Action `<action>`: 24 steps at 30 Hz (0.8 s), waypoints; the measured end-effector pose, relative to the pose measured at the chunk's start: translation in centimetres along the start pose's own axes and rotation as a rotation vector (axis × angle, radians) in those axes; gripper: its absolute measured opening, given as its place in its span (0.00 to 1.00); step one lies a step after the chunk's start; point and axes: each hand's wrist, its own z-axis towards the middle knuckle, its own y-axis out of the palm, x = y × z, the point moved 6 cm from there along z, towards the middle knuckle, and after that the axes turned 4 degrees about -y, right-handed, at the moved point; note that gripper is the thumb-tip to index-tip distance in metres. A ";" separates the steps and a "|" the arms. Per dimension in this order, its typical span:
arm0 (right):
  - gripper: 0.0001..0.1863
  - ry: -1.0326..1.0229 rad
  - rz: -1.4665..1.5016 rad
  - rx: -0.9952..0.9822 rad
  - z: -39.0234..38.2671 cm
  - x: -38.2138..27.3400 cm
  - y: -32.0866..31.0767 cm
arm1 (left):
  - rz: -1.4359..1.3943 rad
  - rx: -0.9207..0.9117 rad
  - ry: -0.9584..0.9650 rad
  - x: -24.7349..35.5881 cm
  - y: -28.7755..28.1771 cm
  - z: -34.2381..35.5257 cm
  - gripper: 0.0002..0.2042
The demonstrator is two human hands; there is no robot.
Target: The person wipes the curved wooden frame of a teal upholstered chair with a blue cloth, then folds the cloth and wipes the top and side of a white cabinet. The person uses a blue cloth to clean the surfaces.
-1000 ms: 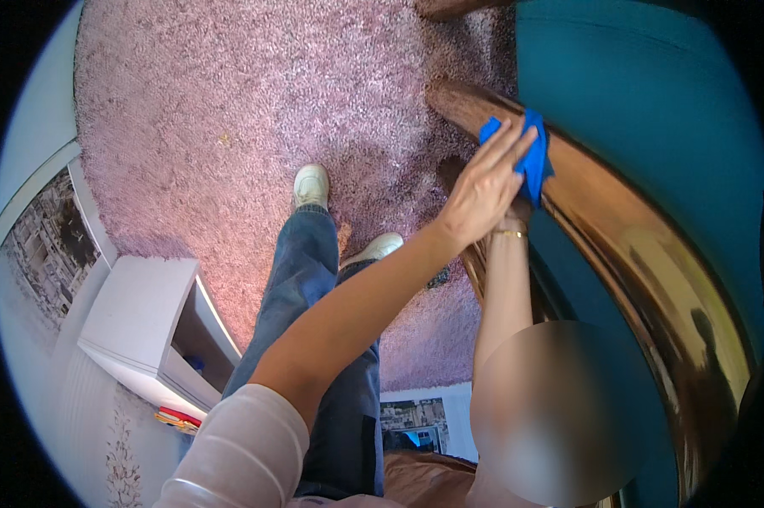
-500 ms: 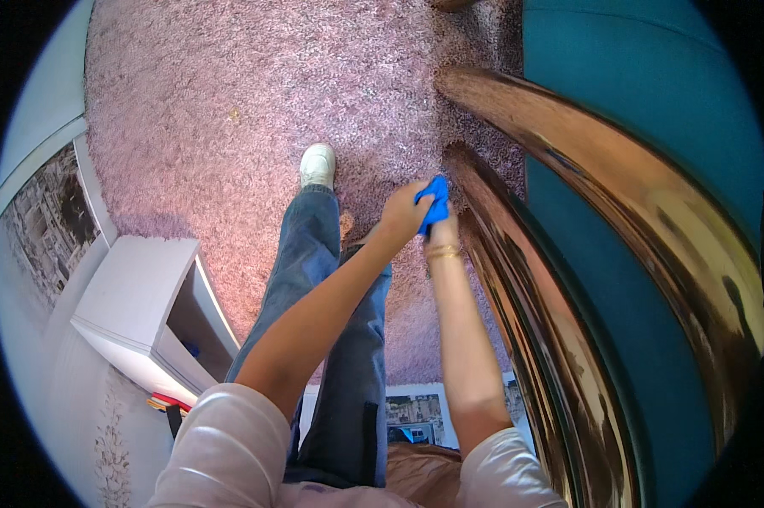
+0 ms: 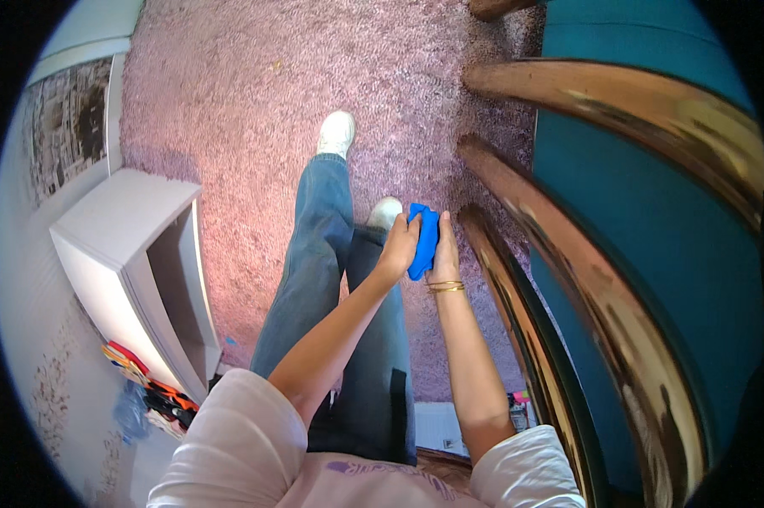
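Observation:
Low in front of my body I hold a folded blue cloth (image 3: pixel 423 241) between both hands. My left hand (image 3: pixel 401 245) grips its left side, thumb and fingers against it. My right hand (image 3: pixel 446 250), with thin gold bangles at the wrist, presses on its right side. Just to the right are curved, glossy copper-brown bars (image 3: pixel 501 178) against a teal panel (image 3: pixel 653 254); neither hand touches them. My legs in jeans and white shoes show below the cloth.
A pink shag rug (image 3: pixel 229 76) lies underfoot. At left stands a white open-fronted cabinet (image 3: pixel 126 212), with assorted colourful items (image 3: pixel 157 394) beside it and a framed grey picture (image 3: pixel 69 127) by the wall. The bars run along the right side up to the top edge.
Both hands have left the upper bar, where they pressed the cloth, and moved down and left to the space over my legs. The cloth is now bunched upright between them.

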 end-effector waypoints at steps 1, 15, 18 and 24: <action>0.26 -0.098 -0.091 -0.028 -0.5 0.0 -0.7 | -0.047 0.007 0.000 -0.9 0.3 -0.8 0.18; 0.14 -0.470 -0.633 -0.316 -8.8 2.3 0.5 | -0.448 0.147 0.200 -2.5 -11.4 -10.6 0.26; 0.10 -0.567 -0.627 -0.308 -10.0 1.4 2.0 | -0.327 0.092 0.303 -4.6 -14.1 -10.3 0.28; 0.11 -0.565 -0.817 -0.390 -12.1 0.7 3.0 | -0.060 0.162 0.276 -8.5 -16.9 -12.1 0.12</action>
